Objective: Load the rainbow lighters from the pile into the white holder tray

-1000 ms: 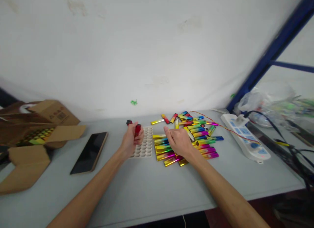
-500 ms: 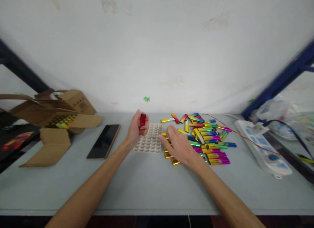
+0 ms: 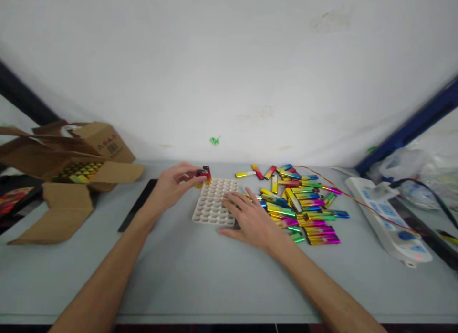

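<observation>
My left hand (image 3: 173, 182) pinches a red-and-gold lighter (image 3: 200, 176) upright by the far left edge of a white tray (image 3: 214, 219) full of round holes. Close beside it, another red-and-gold lighter (image 3: 207, 173) stands upright at the tray's far left corner. Whether the pinched one is inside a hole is hidden by my fingers. My right hand (image 3: 246, 217) lies with fingers spread over the tray's right side, touching it. Right of that hand is a loose pile of shiny lighters (image 3: 294, 199) in gold, green, blue, red and magenta, partly covered by it.
An open cardboard box (image 3: 73, 192) with yellow, black-topped items inside stands at left. A dark phone (image 3: 138, 206) lies beside my left forearm. On the right are a white power strip (image 3: 390, 223), a thin red-yellow wire (image 3: 352, 199) and plastic bags (image 3: 410, 166).
My left hand has turned and lowered to the tray's far left corner, where two lighters now show. My right hand has moved off the pile and spread onto the tray, which is slightly tilted round.
</observation>
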A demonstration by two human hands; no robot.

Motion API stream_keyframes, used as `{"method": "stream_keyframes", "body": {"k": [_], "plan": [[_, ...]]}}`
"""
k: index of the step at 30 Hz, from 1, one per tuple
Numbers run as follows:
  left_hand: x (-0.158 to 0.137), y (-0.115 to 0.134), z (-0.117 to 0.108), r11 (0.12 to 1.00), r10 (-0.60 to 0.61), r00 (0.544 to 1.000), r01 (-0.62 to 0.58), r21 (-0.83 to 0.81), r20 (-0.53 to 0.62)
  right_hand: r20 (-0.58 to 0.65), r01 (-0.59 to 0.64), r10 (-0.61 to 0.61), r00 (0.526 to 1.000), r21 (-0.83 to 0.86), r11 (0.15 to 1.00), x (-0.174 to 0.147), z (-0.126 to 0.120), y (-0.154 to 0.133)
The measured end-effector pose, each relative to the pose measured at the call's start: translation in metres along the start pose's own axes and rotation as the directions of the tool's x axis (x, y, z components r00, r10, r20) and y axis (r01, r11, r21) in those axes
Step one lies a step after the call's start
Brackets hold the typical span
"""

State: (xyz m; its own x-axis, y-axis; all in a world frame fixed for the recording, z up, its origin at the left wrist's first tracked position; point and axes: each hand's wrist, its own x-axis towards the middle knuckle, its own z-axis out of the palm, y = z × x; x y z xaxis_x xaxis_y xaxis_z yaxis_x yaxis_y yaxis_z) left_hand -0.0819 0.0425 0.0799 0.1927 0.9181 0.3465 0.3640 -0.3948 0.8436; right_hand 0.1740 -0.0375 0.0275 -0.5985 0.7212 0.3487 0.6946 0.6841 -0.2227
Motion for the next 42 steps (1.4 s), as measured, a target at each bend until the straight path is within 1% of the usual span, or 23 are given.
{"method": "stream_keyframes", "body": {"k": [4, 8, 10, 13, 15, 18, 21, 23, 25, 26, 28, 30, 31, 32, 33, 34, 35, 36, 37, 38, 40, 42], "plan": [[-0.001, -0.011, 0.002, 0.999, -0.023, 0.999, 0.022, 0.042, 0.031, 0.028, -0.031, 0.031, 0.999, -0.002, 1.0, 0.001, 0.002, 0.001], [0.0, -0.019, 0.004, 0.996, -0.048, 0.997, 0.043, 0.083, 0.058, 0.065, -0.035, 0.035, 0.997, 0.003, 0.999, 0.001, 0.002, 0.001], [0.001, -0.019, 0.003, 0.995, -0.053, 0.993, 0.044, 0.092, 0.102, 0.077, -0.039, 0.038, 0.996, 0.003, 0.999, 0.001, 0.002, 0.0], [0.004, -0.017, 0.004, 0.988, -0.03, 0.986, 0.004, 0.157, 0.166, 0.084, -0.044, 0.045, 0.995, -0.008, 0.999, 0.001, 0.002, -0.001], [0.004, -0.016, 0.006, 0.972, 0.001, 0.987, -0.037, 0.231, 0.158, 0.085, -0.048, 0.05, 0.995, -0.018, 0.999, 0.001, 0.002, -0.003], [0.003, -0.017, 0.011, 0.945, 0.052, 0.993, -0.084, 0.316, 0.109, 0.085, -0.057, 0.059, 0.995, -0.023, 0.998, 0.002, 0.002, -0.004], [0.002, -0.021, 0.011, 0.929, 0.083, 0.989, -0.121, 0.35, 0.121, 0.077, -0.06, 0.061, 0.995, -0.018, 0.998, 0.002, 0.001, -0.004], [0.002, -0.024, 0.009, 0.908, 0.127, 0.981, -0.175, 0.38, 0.146, 0.067, -0.06, 0.061, 0.996, -0.022, 0.998, 0.001, 0.001, -0.004], [0.001, -0.024, 0.006, 0.865, 0.209, 0.968, -0.25, 0.435, 0.141, 0.052, -0.057, 0.058, 0.997, -0.03, 0.998, 0.001, 0.001, -0.005], [0.001, -0.021, 0.006, 0.832, 0.26, 0.958, -0.285, 0.475, 0.119, 0.038, -0.052, 0.053, 0.998, -0.035, 0.998, 0.001, 0.001, -0.005], [0.001, -0.011, 0.007, 0.763, 0.364, 0.931, -0.32, 0.561, 0.036, -0.006, -0.033, 0.033, 0.999, -0.046, 0.998, 0.001, -0.003, -0.005], [0.002, 0.001, 0.015, 0.722, 0.44, 0.897, -0.33, 0.609, -0.035, -0.068, -0.031, 0.027, 0.997, -0.059, 0.998, 0.001, -0.011, -0.001], [0.004, 0.006, 0.022, 0.716, 0.457, 0.889, -0.346, 0.606, -0.031, -0.103, -0.053, 0.046, 0.994, -0.069, 0.996, 0.001, -0.018, 0.004], [0.008, 0.011, 0.03, 0.717, 0.459, 0.888, -0.371, 0.59, 0.001, -0.14, -0.094, 0.082, 0.987, -0.081, 0.992, 0.0, -0.025, 0.011], [0.014, 0.014, 0.041, 0.718, 0.452, 0.89, -0.404, 0.567, 0.061, -0.18, -0.159, 0.139, 0.974, -0.098, 0.982, -0.001, -0.033, 0.019], [0.021, 0.015, 0.053, 0.716, 0.433, 0.889, -0.439, 0.542, 0.149, -0.224, -0.246, 0.214, 0.951, -0.124, 0.961, -0.004, -0.041, 0.03], [0.03, 0.015, 0.066, 0.713, 0.409, 0.882, -0.469, 0.521, 0.234, -0.285, -0.339, 0.288, 0.914, -0.149, 0.929, -0.007, -0.048, 0.041], [0.04, 0.013, 0.081, 0.703, 0.378, 0.866, -0.498, 0.508, 0.327, -0.337, -0.413, 0.342, 0.877, -0.165, 0.896, -0.011, -0.055, 0.054], [0.051, 0.011, 0.096, 0.688, 0.346, 0.84, -0.531, 0.496, 0.419, -0.382, -0.477, 0.389, 0.838, -0.171, 0.862, -0.016, -0.061, 0.066], [0.062, 0.008, 0.111, 0.679, 0.335, 0.817, -0.554, 0.481, 0.469, -0.424, -0.54, 0.434, 0.794, -0.166, 0.825, -0.021, -0.066, 0.077], [0.08, 0.003, 0.139, 0.664, 0.325, 0.775, -0.595, 0.453, 0.542, -0.47, -0.616, 0.492, 0.733, -0.151, 0.773, -0.03, -0.073, 0.096], [0.091, -0.001, 0.16, 0.65, 0.316, 0.748, -0.619, 0.441, 0.584, -0.497, -0.661, 0.526, 0.69, -0.137, 0.738, -0.035, -0.076, 0.106]]}}
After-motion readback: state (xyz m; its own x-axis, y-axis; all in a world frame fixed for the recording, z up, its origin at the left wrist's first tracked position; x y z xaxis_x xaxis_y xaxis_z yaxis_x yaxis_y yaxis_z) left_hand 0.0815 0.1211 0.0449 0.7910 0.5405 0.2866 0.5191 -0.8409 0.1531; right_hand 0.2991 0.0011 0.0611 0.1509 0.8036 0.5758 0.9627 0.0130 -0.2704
